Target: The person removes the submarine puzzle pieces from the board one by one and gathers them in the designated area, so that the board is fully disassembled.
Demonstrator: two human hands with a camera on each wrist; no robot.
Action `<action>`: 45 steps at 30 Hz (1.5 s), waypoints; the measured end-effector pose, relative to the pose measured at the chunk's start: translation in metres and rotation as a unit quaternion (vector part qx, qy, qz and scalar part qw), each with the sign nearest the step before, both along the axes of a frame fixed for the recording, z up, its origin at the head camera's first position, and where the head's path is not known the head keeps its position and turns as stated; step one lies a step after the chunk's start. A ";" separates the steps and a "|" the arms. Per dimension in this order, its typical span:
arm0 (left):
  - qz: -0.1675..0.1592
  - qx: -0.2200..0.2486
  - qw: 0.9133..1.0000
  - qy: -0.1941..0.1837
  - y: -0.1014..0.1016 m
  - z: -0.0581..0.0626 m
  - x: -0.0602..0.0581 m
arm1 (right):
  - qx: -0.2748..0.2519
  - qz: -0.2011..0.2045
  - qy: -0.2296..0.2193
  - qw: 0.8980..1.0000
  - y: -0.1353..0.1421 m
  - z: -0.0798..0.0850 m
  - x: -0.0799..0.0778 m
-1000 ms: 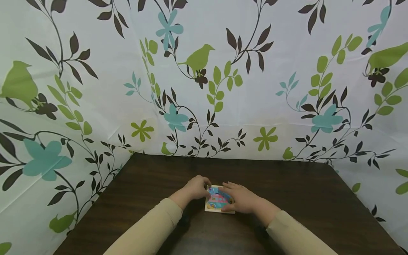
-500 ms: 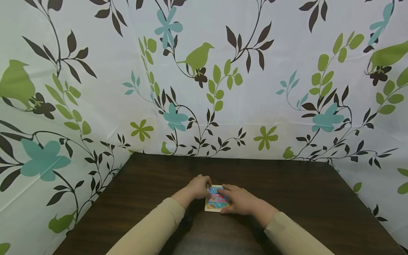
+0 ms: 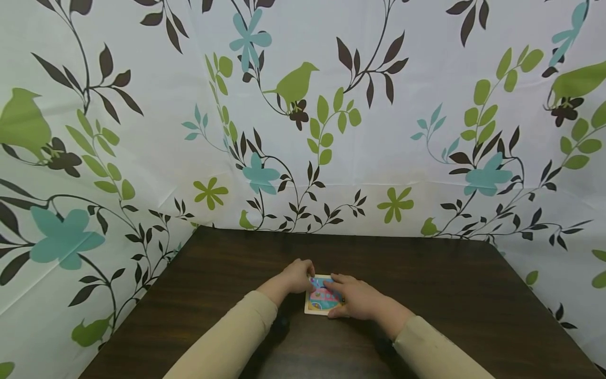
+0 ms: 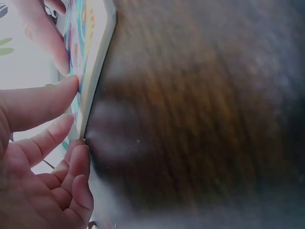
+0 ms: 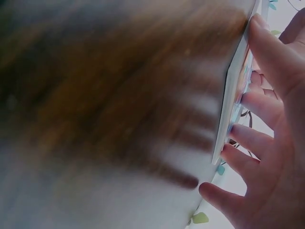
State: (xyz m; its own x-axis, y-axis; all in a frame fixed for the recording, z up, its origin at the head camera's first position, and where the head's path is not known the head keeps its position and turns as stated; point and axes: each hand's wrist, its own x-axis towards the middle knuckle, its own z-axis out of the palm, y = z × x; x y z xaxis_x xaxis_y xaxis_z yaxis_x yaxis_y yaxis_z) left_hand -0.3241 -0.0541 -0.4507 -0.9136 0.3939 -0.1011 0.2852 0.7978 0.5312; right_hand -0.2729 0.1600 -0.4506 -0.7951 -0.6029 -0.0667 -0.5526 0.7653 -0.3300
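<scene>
A small square wooden picture puzzle (image 3: 323, 306) with a pale rim and a pink, blue and yellow picture lies flat on the dark table. At its far left corner my left hand (image 3: 295, 277) pinches the puzzle. In the left wrist view the thumb (image 4: 52, 98) touches the picture, and curled fingers (image 4: 78, 162) meet the pale edge. My right hand (image 3: 360, 299) spreads over the right side, hiding part of the picture. Seen from the right wrist, its thumb (image 5: 267, 45) lies at the near edge while several fairly straight fingers rest on the board.
The dark brown wooden table (image 3: 426, 279) extends on all sides of the puzzle. Behind and beside it hangs a white cloth (image 3: 350, 200) printed with birds, leaves and flowers. Beige sleeves (image 3: 227, 331) cover both forearms.
Over the last second my right thumb shifts slightly left along the near edge, and my left hand moves slightly right. The puzzle stays almost in place.
</scene>
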 end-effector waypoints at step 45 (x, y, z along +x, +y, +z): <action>0.080 0.195 0.977 -0.033 -0.026 0.006 -0.023 | 0.018 -0.012 -0.015 1.000 -0.005 0.002 -0.003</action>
